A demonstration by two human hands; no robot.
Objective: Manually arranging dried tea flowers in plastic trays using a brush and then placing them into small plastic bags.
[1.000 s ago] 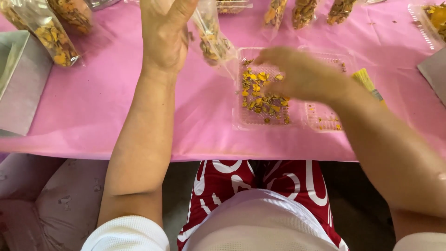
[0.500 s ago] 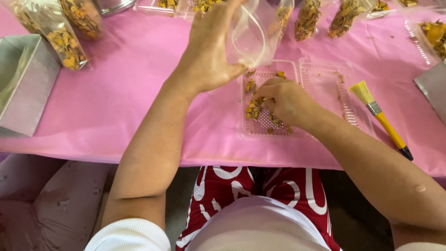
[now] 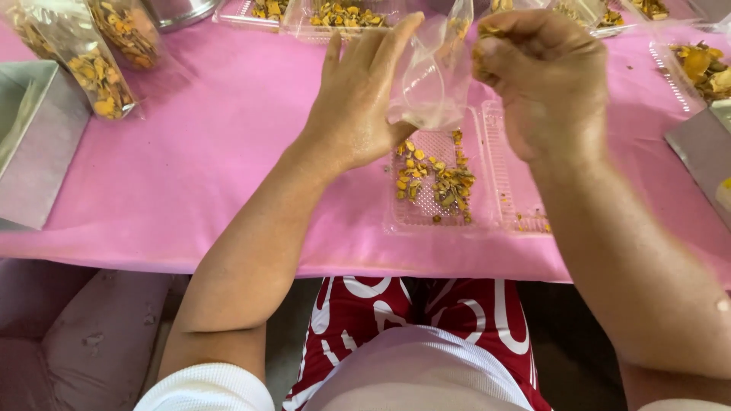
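My left hand holds a small clear plastic bag upright by its rim above the pink table. My right hand is raised at the bag's mouth, fingers closed on a pinch of yellow-orange dried pieces. Below both hands lies an open clear clamshell tray with more of the same dried pieces scattered in its left half.
Filled clear bags stand at the far left, beside a grey metal tray. More clear trays of dried pieces line the far edge, with another at right. The pink tablecloth ends just before my lap.
My right hand has lifted from the clamshell tray up to the bag's mouth with a pinch of pieces. My left hand lowered the bag slightly toward the tray.
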